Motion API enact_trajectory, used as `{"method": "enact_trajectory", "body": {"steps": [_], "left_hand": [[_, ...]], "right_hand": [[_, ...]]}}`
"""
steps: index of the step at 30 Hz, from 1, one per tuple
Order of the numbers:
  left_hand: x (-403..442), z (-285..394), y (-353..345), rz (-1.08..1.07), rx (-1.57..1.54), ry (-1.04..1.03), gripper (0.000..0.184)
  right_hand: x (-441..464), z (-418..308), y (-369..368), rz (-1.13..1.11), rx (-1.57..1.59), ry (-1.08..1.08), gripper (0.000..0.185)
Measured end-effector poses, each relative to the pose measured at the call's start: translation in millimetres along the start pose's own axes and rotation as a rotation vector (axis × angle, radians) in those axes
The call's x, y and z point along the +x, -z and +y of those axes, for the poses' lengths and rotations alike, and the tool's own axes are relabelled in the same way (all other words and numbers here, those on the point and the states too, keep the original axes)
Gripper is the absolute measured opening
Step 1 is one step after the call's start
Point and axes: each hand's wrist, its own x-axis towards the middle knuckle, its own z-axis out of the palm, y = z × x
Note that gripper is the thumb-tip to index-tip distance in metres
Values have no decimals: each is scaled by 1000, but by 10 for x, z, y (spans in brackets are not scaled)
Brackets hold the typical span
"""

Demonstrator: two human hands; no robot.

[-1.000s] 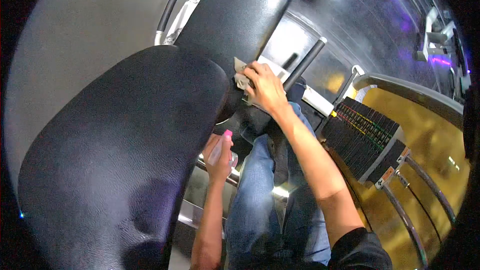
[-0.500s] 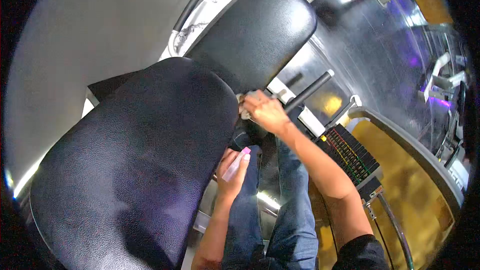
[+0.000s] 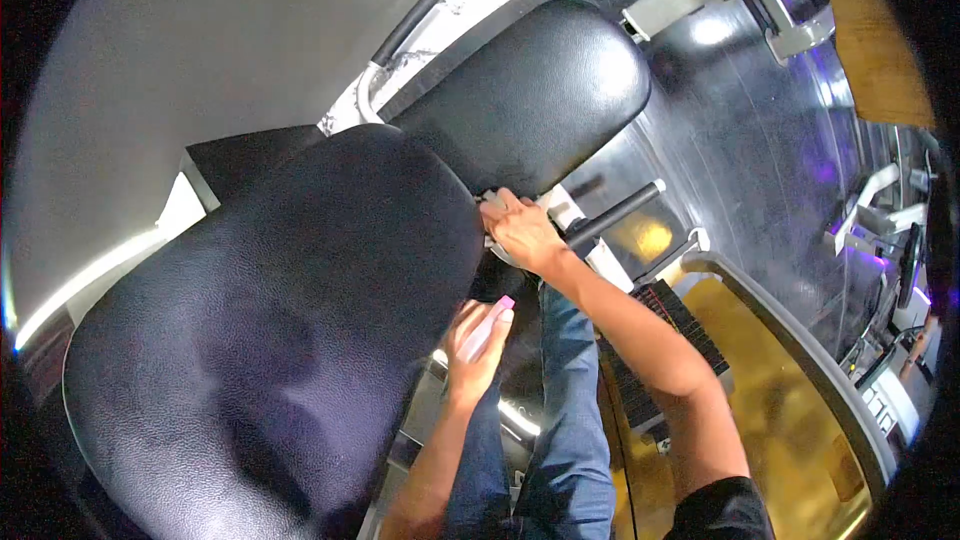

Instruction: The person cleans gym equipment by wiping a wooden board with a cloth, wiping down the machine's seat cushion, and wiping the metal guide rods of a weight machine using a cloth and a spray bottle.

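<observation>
1 bottle (image 3: 481, 338) | in left hand (image 3: 470, 372) | long axis slanted | pink top (image 3: 507, 303) upper-right

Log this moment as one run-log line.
left hand: holds translucent pink-topped plastic bottle | right hand: holds pale crumpled cloth, mostly hidden | place: beside large black padded cushion
</observation>
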Motion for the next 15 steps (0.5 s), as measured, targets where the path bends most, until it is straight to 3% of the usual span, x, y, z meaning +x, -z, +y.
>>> {"method": "enact_trajectory", "body": {"steps": [1,5,9,12,15], "left_hand": [[12,71,-36,-11,0,8,13],[65,217,-249,-6,-6,-52,14],[114,352,-358,-12,-161,50,13],[199,417,-380,49,-145,-43,14],[269,510,-367,101,-175,25,14]], "right_hand": [[-15,65,73,-126,-54,149,22],[80,426,297,-134,-57,152,23],[444,551,612,-22,-47,22,34],[748,541,542,125,8,-79,35],[748,430,387,14,-17,-77,33]]}}
